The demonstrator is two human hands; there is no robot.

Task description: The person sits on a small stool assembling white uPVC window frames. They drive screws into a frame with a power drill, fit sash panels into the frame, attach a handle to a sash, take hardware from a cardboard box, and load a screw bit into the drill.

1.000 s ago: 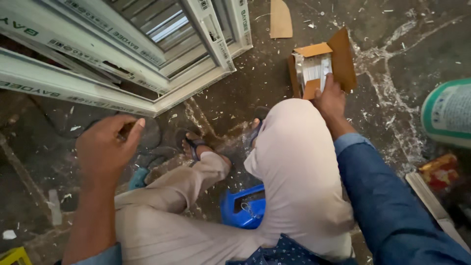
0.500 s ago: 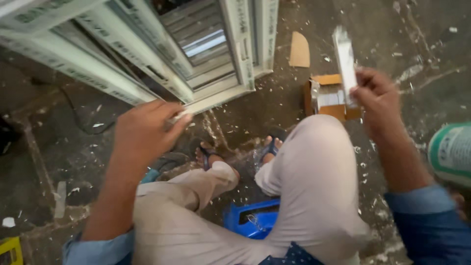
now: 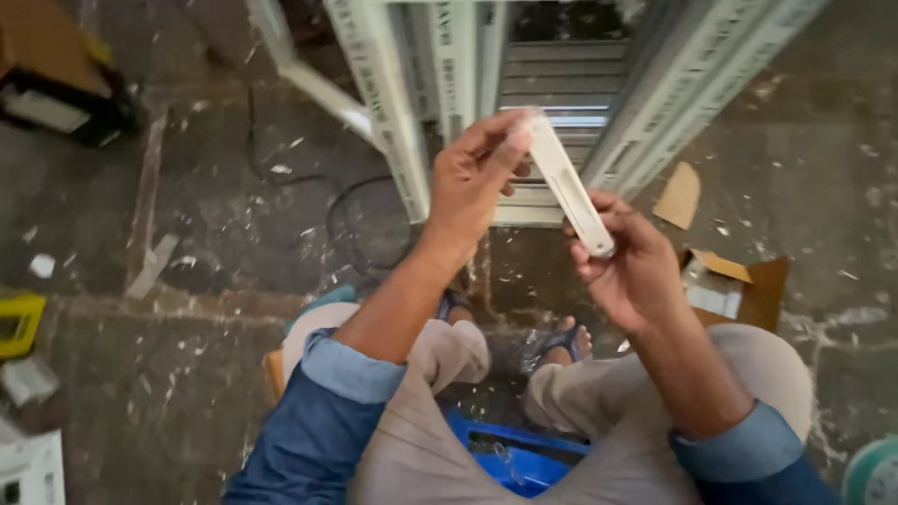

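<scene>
At the far left a yellow-framed object lies on the dusty floor, with a dark cable curling toward the white window frame standing ahead of you. A second ago your left hand was resting low by your knee; now you have raised it in front of the frame, and its fingers are curled closed around the top end of the white plastic strip. Your right hand was down at the small cardboard box a second ago and lifted the strip half a second ago; now it pinches the lower end between thumb and fingers, so the strip runs on a slant between both hands, held in the air over your knees and well clear of the floor. That shift suggests you have gone from fetching the part to examining or lining it up with two hands. The box sits open on the floor just right of your right wrist; something pale shows inside, though you cannot tell exactly what. Below your knees, a blue tub holds something you cannot make out, and a green-rimmed round container peeks in at the lower right corner.
</scene>
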